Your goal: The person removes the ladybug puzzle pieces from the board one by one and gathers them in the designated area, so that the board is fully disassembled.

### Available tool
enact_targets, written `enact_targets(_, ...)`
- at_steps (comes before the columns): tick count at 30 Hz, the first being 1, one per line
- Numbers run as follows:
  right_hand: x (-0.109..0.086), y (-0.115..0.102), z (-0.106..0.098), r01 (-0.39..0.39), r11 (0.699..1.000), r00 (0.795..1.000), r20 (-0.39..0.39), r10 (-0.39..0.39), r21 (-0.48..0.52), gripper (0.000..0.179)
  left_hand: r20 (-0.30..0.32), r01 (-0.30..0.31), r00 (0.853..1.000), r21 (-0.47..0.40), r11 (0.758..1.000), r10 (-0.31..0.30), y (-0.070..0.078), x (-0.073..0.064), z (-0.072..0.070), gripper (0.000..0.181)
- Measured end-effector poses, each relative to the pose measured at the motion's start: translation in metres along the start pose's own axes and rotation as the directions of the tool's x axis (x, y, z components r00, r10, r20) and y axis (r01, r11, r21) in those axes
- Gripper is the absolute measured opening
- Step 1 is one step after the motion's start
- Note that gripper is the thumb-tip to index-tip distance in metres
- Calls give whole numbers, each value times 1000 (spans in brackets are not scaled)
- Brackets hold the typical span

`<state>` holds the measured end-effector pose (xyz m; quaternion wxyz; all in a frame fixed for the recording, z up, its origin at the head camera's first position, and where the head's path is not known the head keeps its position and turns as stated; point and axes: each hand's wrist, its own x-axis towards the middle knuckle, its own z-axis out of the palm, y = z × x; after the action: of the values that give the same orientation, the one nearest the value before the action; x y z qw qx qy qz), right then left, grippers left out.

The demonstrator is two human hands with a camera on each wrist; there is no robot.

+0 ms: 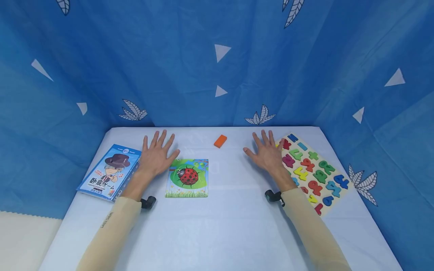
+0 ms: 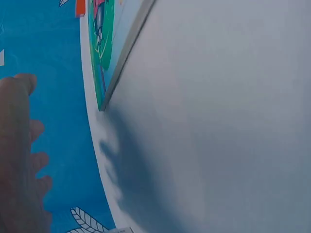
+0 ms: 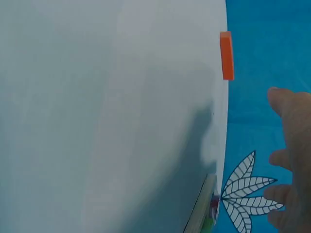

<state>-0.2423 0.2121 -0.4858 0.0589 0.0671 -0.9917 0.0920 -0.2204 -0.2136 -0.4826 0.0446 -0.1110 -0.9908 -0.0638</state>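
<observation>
My left hand (image 1: 155, 156) is held palm down above the table with its fingers spread, holding nothing. It hovers between a blue boxed card game (image 1: 110, 171) and a square ladybug puzzle (image 1: 187, 188), its thumb overlapping the puzzle's upper left corner in the head view. On the other side, my right hand (image 1: 268, 154) is spread the same way and holds nothing. Beside it lies a board of colourful number pieces (image 1: 333, 177), whose left edge the little finger overlaps. A small orange block (image 1: 220, 141) lies between the hands, toward the back; the right wrist view shows it too.
The white table (image 1: 217, 233) ends at the back against a blue curtain (image 1: 190, 67) with white leaf and triangle prints. The curtain also runs along both sides. Black wrist cameras (image 1: 148, 203) stick out from the inner side of each cuff.
</observation>
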Motion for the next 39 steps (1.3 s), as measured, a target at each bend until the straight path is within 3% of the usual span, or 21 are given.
enact_targets(3, -2, -7, -1, 33, 995, 999, 7, -33, 97, 87, 6, -74, 997, 9, 997, 74, -1, -4, -2, 79)
enact_targets(6, -4, -20, 0, 68, 983, 997, 31, -74, 169, 85, 34, -179, 983, -9, 984, 179, 3, -10, -3, 76)
enact_targets(9, -8, -38, 2, 115, 974, 990, 52, -128, 196, 81, 71, -285, 954, -66, 956, 290, 11, -17, -1, 74)
enact_targets(13, -15, -65, 11, 197, 940, 972, 68, -224, 279, 71, 127, -392, 903, -143, 909, 410, 22, -27, 6, 73)
enact_targets(17, -21, -89, 22, 229, 906, 950, 120, -287, 355, 56, 198, -436, 862, -180, 882, 466, 30, -34, 14, 73)
enact_targets(21, -23, -109, 29, 229, 901, 932, 184, -312, 368, 42, 256, -445, 838, -190, 875, 481, 35, -39, 20, 75)
enact_targets(29, -22, -131, 36, 273, 897, 909, 213, -359, 347, 42, 287, -443, 826, -202, 874, 485, 38, -44, 23, 76)
enact_targets(39, -24, -146, 35, 236, 927, 923, 232, -308, 291, 48, 259, -476, 818, -195, 858, 513, 38, -42, 23, 76)
